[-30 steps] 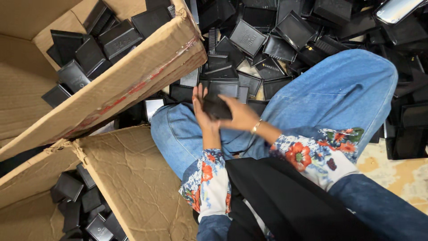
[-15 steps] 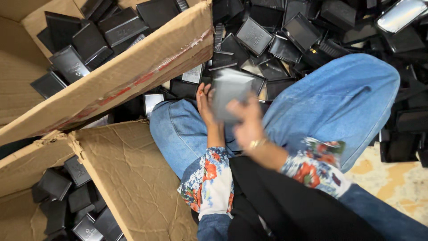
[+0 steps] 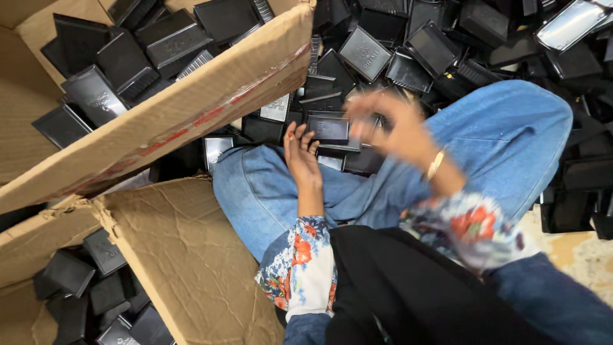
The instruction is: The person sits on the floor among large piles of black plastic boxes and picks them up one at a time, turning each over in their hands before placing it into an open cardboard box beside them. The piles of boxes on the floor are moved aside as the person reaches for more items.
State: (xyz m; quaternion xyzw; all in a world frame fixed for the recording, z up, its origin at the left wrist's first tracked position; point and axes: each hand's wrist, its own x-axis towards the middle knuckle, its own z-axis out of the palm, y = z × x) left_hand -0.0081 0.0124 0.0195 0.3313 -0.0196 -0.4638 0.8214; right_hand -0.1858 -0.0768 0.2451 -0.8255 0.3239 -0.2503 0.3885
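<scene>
one view only — a head-worn camera looking steeply down, close over the lap. it faces forward past the bent knee [image 3: 511,128] to a heap of black cases [image 3: 415,45], with cardboard boxes [image 3: 185,121] at the left edge. the frame sits slightly tilted — no second view shares anything.

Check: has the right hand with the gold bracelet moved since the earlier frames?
Yes. The right hand, motion-blurred, has lifted off the flat black plastic case in the left hand, shifting right and up over the blue-jeaned knee.
</scene>
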